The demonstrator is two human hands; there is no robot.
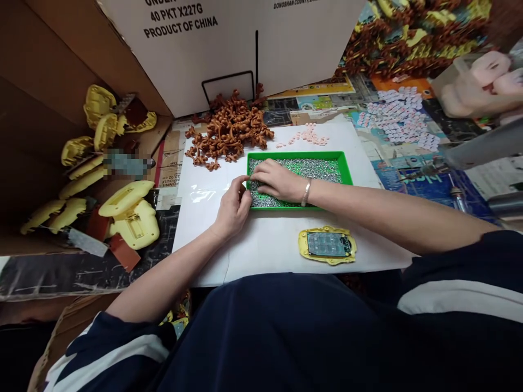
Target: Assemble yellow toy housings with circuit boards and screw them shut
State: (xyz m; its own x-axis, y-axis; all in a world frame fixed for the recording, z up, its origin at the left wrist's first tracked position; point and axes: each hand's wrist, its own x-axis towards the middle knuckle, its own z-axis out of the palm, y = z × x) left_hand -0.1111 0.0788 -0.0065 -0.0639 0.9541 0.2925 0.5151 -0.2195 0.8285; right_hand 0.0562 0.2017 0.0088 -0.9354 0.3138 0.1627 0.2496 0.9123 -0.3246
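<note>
White board [261, 245] lay beneath both hands, with printed sheets [425, 188] spread farther right. The right hand [278, 181] reached into a green tray [347, 173], fingers bent among small metal pieces [314, 169]; the left hand [233, 207] curled at the tray's left edge. Whether either gripped anything, I could not tell. Below the right forearm sat a yellow casing [303, 245]. Beyond the hands were brown parts [232, 128] and white printed cardboard [245, 51]; leftward, a brown box [41, 71] held more casings [105, 130].
</note>
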